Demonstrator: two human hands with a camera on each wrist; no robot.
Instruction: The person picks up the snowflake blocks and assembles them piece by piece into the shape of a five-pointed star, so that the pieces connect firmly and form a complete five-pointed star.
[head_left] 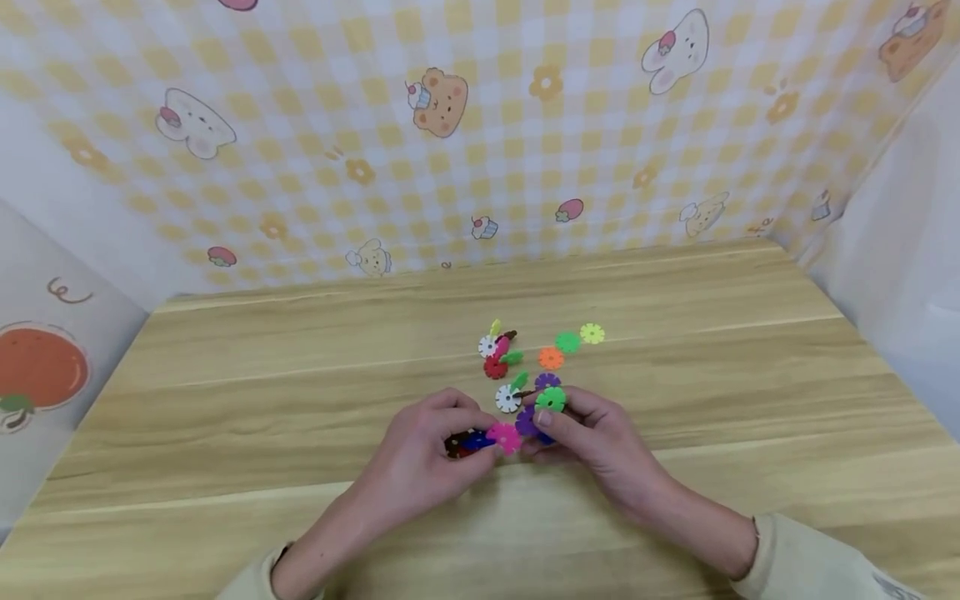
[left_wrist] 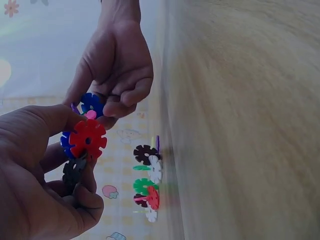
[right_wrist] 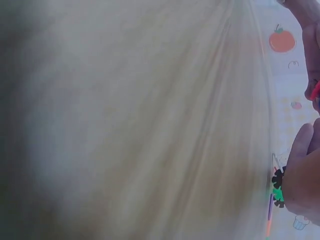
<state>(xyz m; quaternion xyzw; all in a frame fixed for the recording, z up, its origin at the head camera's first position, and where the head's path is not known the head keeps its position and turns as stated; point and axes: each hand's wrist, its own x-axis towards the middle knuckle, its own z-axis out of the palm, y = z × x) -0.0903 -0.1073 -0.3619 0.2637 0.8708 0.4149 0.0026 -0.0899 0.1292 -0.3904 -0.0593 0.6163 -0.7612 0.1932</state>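
My left hand [head_left: 420,446] grips a small cluster of notched plastic snowflake discs. In the left wrist view this cluster shows a red disc [left_wrist: 88,141] in front, a dark disc [left_wrist: 74,171] below it and some blue behind. A pink disc [head_left: 504,439] sits between the two hands. With thumb and fingers, my right hand [head_left: 611,446] pinches a purple disc [head_left: 526,422], beside a green disc [head_left: 551,399] and a blue disc [left_wrist: 92,103]. Fingers hide whether the pink disc is joined to the purple one. The right wrist view shows the hands only at its edge.
Beyond the hands, joined discs stand on the wooden table [head_left: 285,383], among them a white disc [head_left: 507,399] and a red disc [head_left: 494,367]. To their right lie an orange disc [head_left: 551,358], a green one and a yellow disc [head_left: 592,333]. A patterned cloth [head_left: 495,133] backs the table.
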